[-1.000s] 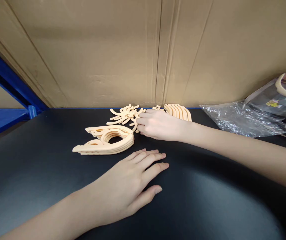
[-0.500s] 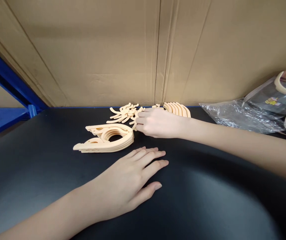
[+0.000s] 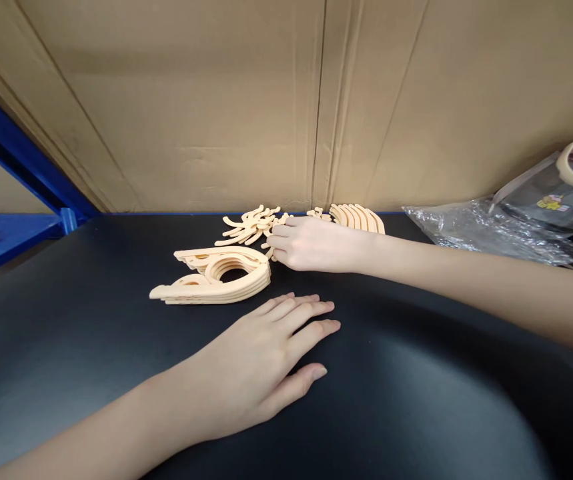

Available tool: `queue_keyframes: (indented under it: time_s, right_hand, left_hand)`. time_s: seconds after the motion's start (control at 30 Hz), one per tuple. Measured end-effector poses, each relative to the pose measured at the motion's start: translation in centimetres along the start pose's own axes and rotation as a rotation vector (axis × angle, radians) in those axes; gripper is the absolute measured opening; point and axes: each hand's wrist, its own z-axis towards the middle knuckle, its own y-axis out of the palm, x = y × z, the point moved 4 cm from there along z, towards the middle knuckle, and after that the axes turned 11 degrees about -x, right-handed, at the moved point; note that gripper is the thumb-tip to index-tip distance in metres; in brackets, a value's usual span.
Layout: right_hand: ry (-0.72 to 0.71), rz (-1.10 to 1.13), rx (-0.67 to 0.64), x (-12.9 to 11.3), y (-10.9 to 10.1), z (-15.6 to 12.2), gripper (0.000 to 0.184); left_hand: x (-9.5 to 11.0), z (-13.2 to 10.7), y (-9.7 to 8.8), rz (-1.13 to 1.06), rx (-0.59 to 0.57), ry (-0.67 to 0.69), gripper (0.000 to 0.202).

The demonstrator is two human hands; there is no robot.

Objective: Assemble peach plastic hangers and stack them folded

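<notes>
My left hand (image 3: 266, 363) lies palm down on the black tabletop, its fingers stretched out and apart, holding nothing. Just beyond it rests a stack of cream plastic folding hangers (image 3: 226, 283), folded flat with a round opening. My right hand (image 3: 309, 243) reaches across to the back, knuckles up and fingers bent down together. Its fingertips are hidden among small cream curved pieces, and what they grip cannot be seen. A loose pile of slim curved hook-like pieces (image 3: 249, 227) is left of it. Behind its wrist stands a row of curved cream pieces (image 3: 359, 217).
Cardboard (image 3: 216, 100) walls off the back of the black table (image 3: 91, 320). At the right lie a crumpled clear plastic bag (image 3: 506, 233) and a dark transparent item with cream trim (image 3: 531, 190). A blue metal frame (image 3: 26, 160) rises at the left.
The whole view has shifted slightly to the right. My right hand has moved slightly left and away among the small pieces; my left hand keeps its place on the table.
</notes>
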Motion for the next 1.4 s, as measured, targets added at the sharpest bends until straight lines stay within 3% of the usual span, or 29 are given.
queue_keyframes:
  time_s: [0.17,0.43,0.7,0.83,0.97,1.1,1.27,1.4]
  right_hand:
    - [-0.062,-0.025,-0.052,0.1,-0.4,0.9,0.022]
    - [-0.102,-0.058,-0.031,0.3,-0.8,1.1,0.026]
    - [-0.027,-0.024,0.089,1.5,-1.8,-2.1,0.010]
    - [0.049,-0.081,0.092,1.3,-3.3,-4.5,0.019]
    - [0.088,-0.126,0.090,-1.3,-5.3,-7.1,0.038]
    - [0.127,-0.112,0.094,-5.1,-6.7,-9.6,0.030]
    - [0.089,-0.069,0.146,-9.2,-7.3,-11.9,0.042]
    - [-0.025,-0.068,0.113,-11.6,-7.1,-12.6,0.036]
  left_hand:
    - [0.0,0.0,0.0,0.002,0.001,0.002,0.040]
    - [0.0,-0.1,0.0,0.010,-0.009,-0.001,0.041]
    - [0.0,-0.2,-0.1,0.011,0.014,0.002,0.040]
    - [0.0,-0.2,-0.1,0.013,0.008,-0.003,0.040]
    - [0.1,-0.2,-0.1,0.029,0.021,0.002,0.040]
    - [0.3,-0.1,-0.2,0.065,0.067,0.021,0.035]
    - [0.5,-0.2,-0.6,0.126,0.232,0.045,0.020]
    - [0.6,-0.2,-1.0,0.201,0.361,0.059,0.019]
